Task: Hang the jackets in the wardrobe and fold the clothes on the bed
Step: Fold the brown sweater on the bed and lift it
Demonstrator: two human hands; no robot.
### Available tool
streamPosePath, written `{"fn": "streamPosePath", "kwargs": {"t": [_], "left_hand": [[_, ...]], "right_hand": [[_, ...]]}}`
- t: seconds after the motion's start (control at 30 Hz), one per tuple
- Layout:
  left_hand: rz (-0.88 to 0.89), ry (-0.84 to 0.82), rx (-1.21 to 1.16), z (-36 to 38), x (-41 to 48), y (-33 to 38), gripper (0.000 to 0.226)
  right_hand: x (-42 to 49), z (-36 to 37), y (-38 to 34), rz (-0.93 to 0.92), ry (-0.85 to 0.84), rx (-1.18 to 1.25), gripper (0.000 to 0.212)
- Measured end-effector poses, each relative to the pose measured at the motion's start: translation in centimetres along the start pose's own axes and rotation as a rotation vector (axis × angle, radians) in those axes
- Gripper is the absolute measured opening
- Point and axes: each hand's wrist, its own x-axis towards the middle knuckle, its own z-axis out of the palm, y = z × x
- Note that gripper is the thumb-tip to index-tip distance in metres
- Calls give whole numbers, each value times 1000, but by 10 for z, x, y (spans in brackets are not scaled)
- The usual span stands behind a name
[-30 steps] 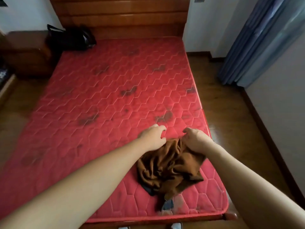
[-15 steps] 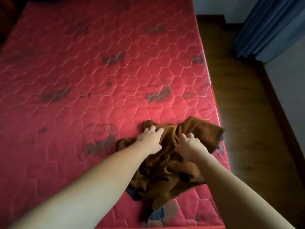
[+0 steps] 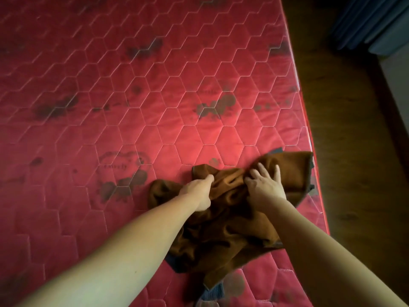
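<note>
Head view: left hand (image 3: 198, 192) pinches the bunched brown garment (image 3: 225, 237), right hand (image 3: 263, 185) spread flat; axis unclear.

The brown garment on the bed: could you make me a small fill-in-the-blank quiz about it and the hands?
1. The brown garment lies crumpled on a ____ mattress.
2. It sits near the mattress's ____ edge, next to the wooden floor.
3. The left hand has its fingers curled round a bunch of the cloth; the right hand presses on it with fingers ____.

Missing words: red; right; spread.
</note>
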Motion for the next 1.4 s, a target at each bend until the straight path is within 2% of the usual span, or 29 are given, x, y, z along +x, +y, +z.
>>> {"fn": "streamPosePath", "kwargs": {"t": [0.17,0.27,0.37,0.5,0.6,0.7,0.83,0.93,1.03,1.1,1.2,1.23,1.3,1.4], "left_hand": [[-9,59,-79,-34,-41,-6,53],[20,140,-96,-90,-75,-4,44],[66,229,-40,-154,-120,5,41],[117,253,13,-243,-196,16,31],[167,242,48,-307,-262,28,33],[228,232,-62,-368,-336,44,41],[307,266,-144,-443,-436,60,41],[381,425,-152,-486,-499,62,31],[451,677,-76,-516,-559,60,31],[505,848,51,-529,-594,57,29],[520,1079,307,-540,-637,51,27],[511,1139,359,-543,-647,48,29],[505,1229,422,-546,-661,43,31],[542,1293,432,-547,-672,32,34]], "right_hand": [[-36,-46,1,-28,132,206,33],[-65,-106,3,-12,164,321,31],[-102,-179,2,-4,252,327,33],[-166,-279,-5,-10,359,337,41],[-217,-346,-14,-11,375,323,44],[-270,-408,-23,-17,416,346,33],[-343,-487,-40,-18,502,390,33],[-391,-537,-52,-41,608,385,27],[-435,-575,-66,-58,719,352,34],[-460,-593,-74,-60,737,347,29],[-486,-613,-89,-55,721,365,11],[-492,-618,-96,-58,707,386,14],[-502,-627,-112,-108,634,481,34],[-508,-636,-143,-283,469,858,58]]}}
